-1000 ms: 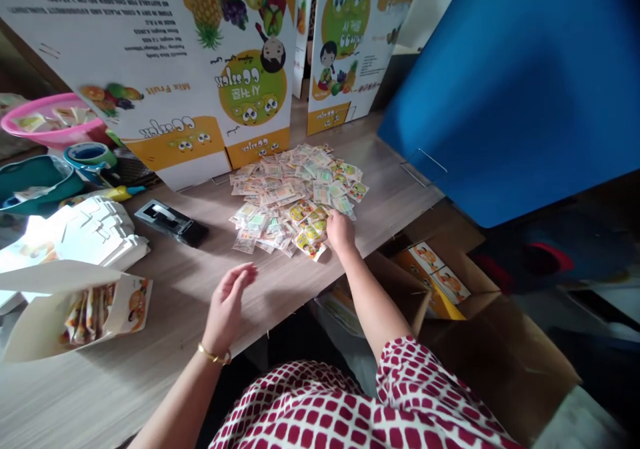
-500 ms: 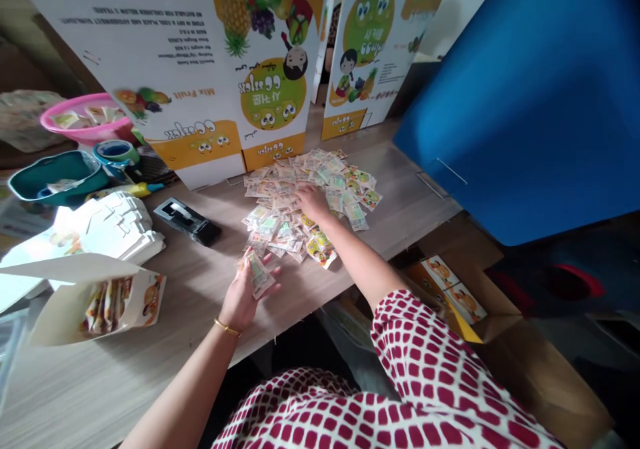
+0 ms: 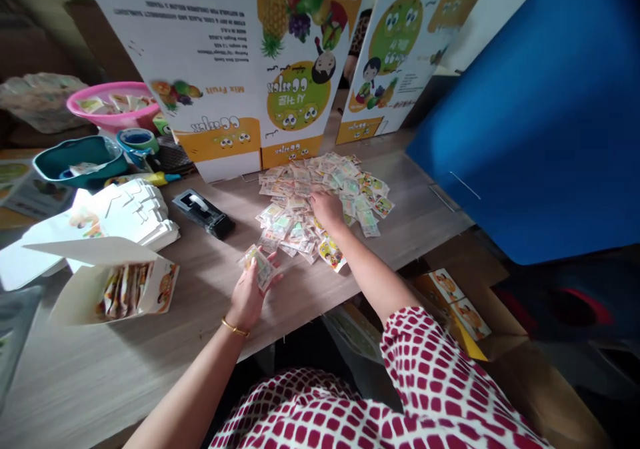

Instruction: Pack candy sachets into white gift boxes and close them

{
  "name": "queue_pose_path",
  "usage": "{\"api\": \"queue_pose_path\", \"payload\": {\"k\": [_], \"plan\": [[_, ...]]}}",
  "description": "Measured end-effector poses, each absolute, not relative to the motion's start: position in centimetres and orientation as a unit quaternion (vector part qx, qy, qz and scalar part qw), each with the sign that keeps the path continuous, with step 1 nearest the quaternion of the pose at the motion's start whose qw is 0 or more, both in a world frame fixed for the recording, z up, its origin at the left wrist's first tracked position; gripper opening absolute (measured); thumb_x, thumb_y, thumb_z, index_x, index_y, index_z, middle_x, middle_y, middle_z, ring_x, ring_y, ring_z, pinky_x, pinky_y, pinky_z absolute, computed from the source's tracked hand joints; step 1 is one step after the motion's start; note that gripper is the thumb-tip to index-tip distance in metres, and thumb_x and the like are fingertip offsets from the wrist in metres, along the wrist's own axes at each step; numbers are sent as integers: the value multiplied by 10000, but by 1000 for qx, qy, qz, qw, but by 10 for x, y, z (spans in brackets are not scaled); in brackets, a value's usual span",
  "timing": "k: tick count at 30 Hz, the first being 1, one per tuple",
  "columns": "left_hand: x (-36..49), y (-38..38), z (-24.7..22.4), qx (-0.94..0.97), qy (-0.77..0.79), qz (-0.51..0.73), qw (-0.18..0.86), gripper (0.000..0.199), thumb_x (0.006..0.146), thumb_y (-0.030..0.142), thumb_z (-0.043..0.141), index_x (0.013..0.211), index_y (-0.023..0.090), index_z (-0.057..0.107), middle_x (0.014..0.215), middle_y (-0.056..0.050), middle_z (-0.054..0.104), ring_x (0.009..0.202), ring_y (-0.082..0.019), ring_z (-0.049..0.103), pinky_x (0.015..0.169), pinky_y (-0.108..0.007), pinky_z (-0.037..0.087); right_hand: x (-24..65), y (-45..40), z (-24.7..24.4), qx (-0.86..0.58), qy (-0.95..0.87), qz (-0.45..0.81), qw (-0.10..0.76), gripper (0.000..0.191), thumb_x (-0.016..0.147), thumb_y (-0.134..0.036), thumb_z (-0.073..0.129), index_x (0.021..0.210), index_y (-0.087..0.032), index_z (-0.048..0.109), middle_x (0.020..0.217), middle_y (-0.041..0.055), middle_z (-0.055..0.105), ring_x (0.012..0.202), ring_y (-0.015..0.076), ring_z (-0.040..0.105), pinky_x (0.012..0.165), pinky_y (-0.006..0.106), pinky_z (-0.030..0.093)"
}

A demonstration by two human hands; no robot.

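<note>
The left hand (image 3: 247, 299) holds packets (image 3: 262, 272) in a half-closed grip, thumb on top, near the pile of packets (image 3: 295, 181) on the tabletop (image 3: 207, 285). The right hand (image 3: 329, 210) touches that pile; its grip's hold cannot be told.

Packing workplace, printed cartons (image 3: 225, 69), heaped sachets (image 3: 306, 174), stacked flat boxes (image 3: 136, 210)

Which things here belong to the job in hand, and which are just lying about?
In use:
sachets held in the left hand
sachet pile at the right hand
probably the open box of packets

Seemingly lying about:
pink basin
teal basin
</note>
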State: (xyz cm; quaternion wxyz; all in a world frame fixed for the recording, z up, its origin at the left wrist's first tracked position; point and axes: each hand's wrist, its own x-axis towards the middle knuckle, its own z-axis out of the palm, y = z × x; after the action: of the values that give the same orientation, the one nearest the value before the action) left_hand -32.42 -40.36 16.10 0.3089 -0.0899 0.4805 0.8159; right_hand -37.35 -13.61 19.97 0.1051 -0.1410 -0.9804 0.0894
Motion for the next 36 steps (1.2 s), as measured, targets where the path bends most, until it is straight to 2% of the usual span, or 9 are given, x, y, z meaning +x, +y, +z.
{"api": "queue_pose_path", "payload": {"k": [3, 7, 12, 15, 18, 22, 26, 32, 36], "plan": [[-327, -404, 159, -90, 453, 839, 286, 456, 984, 489, 597, 1395, 293, 565, 1358, -104, 665, 1251, -276, 642, 894, -411, 631, -343, -192, 198, -32, -986, 119, 114, 328, 1065, -205, 416, 1121, -129, 729, 1166, 156, 716, 1103, 252, 604, 988, 360, 439], [-335, -404, 157, -89, 449, 845, 275, 455, 907, 455, 720, 1303, 254, 620, 1231, -72, 713, 1070, -217, 718, 798, -308, 640, -321, -255, 186, 177, -961, 211, 2, 245, 1039, -271, 521, 1010, -170, 743, 1041, 80, 744, 958, 192, 658, 878, 288, 485], [-344, -420, 157, -124, 500, 810, 280, 524, 920, 411, 708, 1414, 326, 552, 1346, -86, 682, 943, -220, 766, 513, -219, 573, -391, -216, 176, 67, -983, 166, 27, 320, 988, -158, 558, 1276, -155, 696, 1339, 129, 682, 1235, 223, 590, 1073, 336, 416], [-346, -428, 160, -148, 514, 793, 290, 536, 893, 399, 743, 1395, 309, 576, 1343, -102, 683, 875, -210, 772, 455, -191, 533, -435, -185, 175, 66, -992, 106, 10, 256, 978, -176, 584, 1176, -172, 747, 1296, 118, 707, 1271, 253, 559, 1112, 373, 358], [-346, -433, 164, -158, 501, 791, 313, 515, 918, 444, 703, 1375, 248, 567, 1340, -136, 678, 908, -233, 771, 521, -251, 601, -442, -185, 179, 67, -993, 86, 36, 266, 1037, -238, 512, 1022, -170, 768, 1136, 112, 748, 1171, 255, 592, 1059, 366, 366], [-348, -434, 165, -144, 467, 826, 281, 416, 975, 434, 616, 1320, 205, 583, 1382, -141, 648, 1073, -267, 732, 750, -387, 668, -395, -231, 185, 22, -986, 121, 116, 339, 1083, -286, 415, 1047, -149, 723, 1087, 122, 720, 1018, 222, 628, 902, 315, 420], [-349, -432, 158, -108, 450, 845, 269, 369, 960, 496, 631, 1241, 257, 616, 1145, -35, 724, 941, -173, 727, 727, -285, 627, -343, -285, 185, 99, -972, 210, 46, 298, 1070, -313, 462, 1009, -163, 713, 1021, 89, 714, 867, 180, 643, 773, 281, 445], [-343, -446, 163, -93, 502, 813, 278, 454, 879, 486, 737, 1223, 231, 586, 1115, -67, 713, 845, -174, 731, 540, -209, 539, -367, -246, 175, 96, -972, 215, 13, 390, 979, -87, 498, 1325, -171, 657, 1344, 105, 678, 1230, 214, 595, 1070, 339, 418], [-341, -450, 175, -79, 538, 781, 307, 561, 871, 447, 757, 1345, 249, 531, 1332, -120, 665, 965, -238, 757, 547, -233, 576, -404, -199, 168, 19, -993, 111, 36, 289, 963, -159, 573, 1207, -150, 728, 1294, 144, 693, 1241, 305, 562, 1100, 465, 392]]}}
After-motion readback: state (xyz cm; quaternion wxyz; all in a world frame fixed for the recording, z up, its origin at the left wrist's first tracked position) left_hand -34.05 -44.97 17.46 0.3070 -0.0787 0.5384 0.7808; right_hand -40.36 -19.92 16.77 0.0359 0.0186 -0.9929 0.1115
